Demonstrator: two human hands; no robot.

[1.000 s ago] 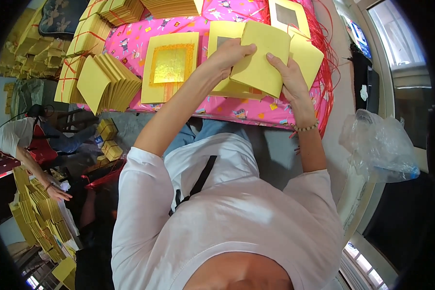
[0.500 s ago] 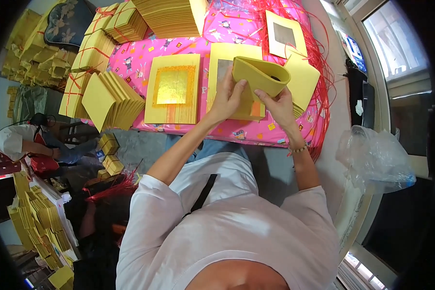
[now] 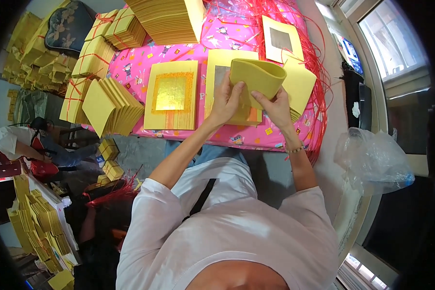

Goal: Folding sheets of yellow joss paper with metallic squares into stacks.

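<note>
Paper [image 3: 256,84], yellow and bent over on itself, is held between our hands above the near edge of the pink cloth [image 3: 217,139]. Our left hand [image 3: 224,101] grips its left side and our right hand [image 3: 276,108] its lower right, likely because two holds keep the curve from springing flat. Beneath it, partly hidden, lies a yellow stack with a grey rectangle [image 3: 223,58], placed, we judge, for easy reach. Left of that, a gold-squared stack [image 3: 171,94] lies flat. Red string probably keeps the farther-left bundles [image 3: 94,60] together.
</note>
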